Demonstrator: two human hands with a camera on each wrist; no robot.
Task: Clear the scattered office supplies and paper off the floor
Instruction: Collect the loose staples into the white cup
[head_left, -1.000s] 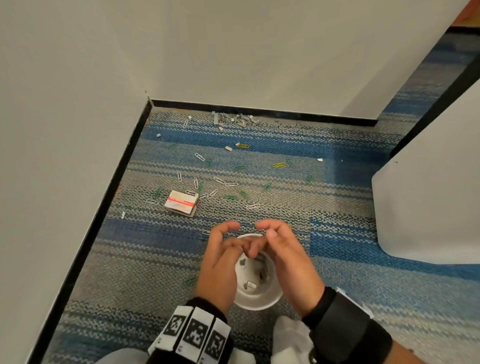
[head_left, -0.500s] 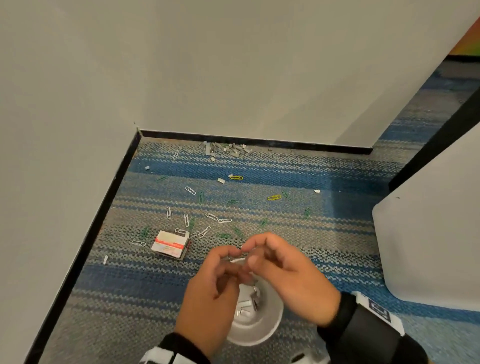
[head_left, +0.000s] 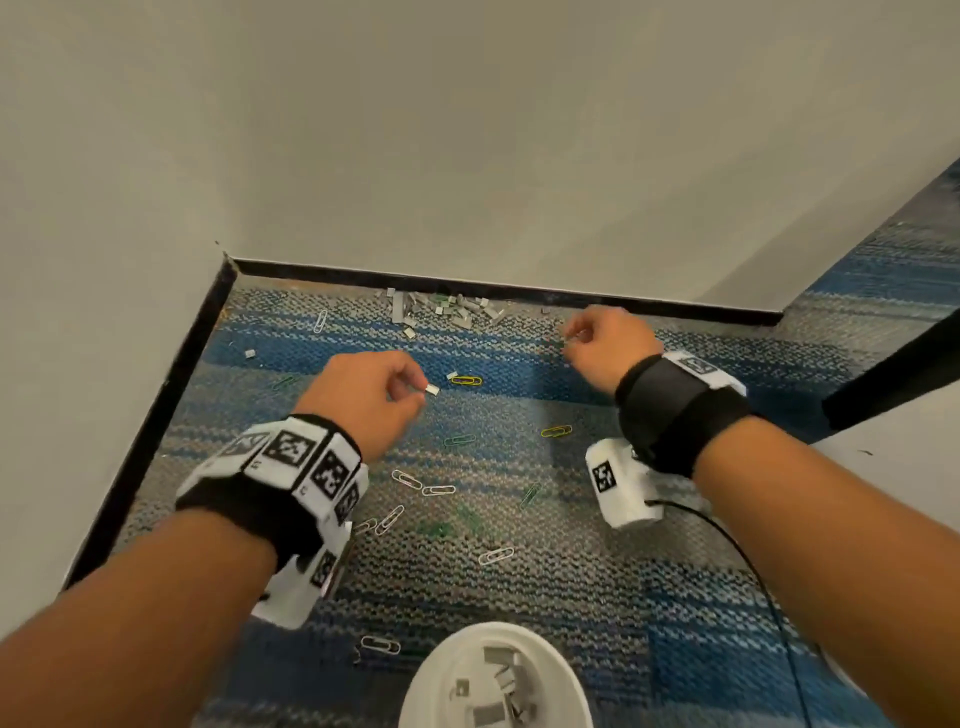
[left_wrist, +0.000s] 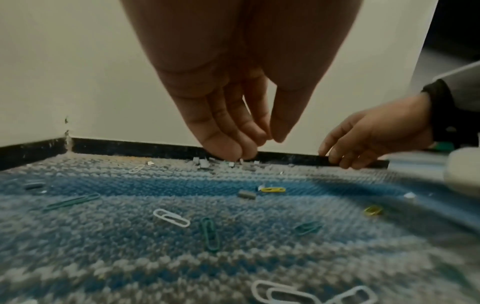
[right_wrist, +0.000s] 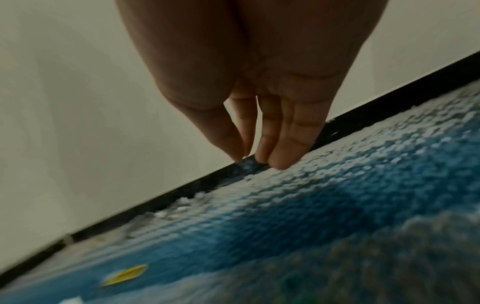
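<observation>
My left hand (head_left: 414, 388) hovers over the blue carpet with fingers and thumb bunched, holding nothing; its tips (left_wrist: 262, 142) point down. A small staple block (head_left: 432, 389) lies on the carpet just right of them, beside a yellow paper clip (head_left: 466, 380). In the left wrist view the staple block (left_wrist: 246, 194) and clip (left_wrist: 272, 189) lie flat. My right hand (head_left: 571, 340) reaches to the carpet near the baseboard; its straight fingertips (right_wrist: 279, 162) touch the pile with nothing visible between them. A heap of staples (head_left: 441, 306) lies against the baseboard. The white bowl (head_left: 498, 627) holds staple pieces.
Several white, green and yellow paper clips (head_left: 439, 489) are strewn between my arms. Walls with a black baseboard (head_left: 649, 307) close the corner at left and ahead. A white panel (head_left: 914, 467) with a dark edge stands at right. A cable (head_left: 727, 540) trails from my right wrist.
Both hands left the bowl, where they were close together, and reached forward and apart toward the far carpet. My view moved forward, so the bowl now sits at the bottom edge.
</observation>
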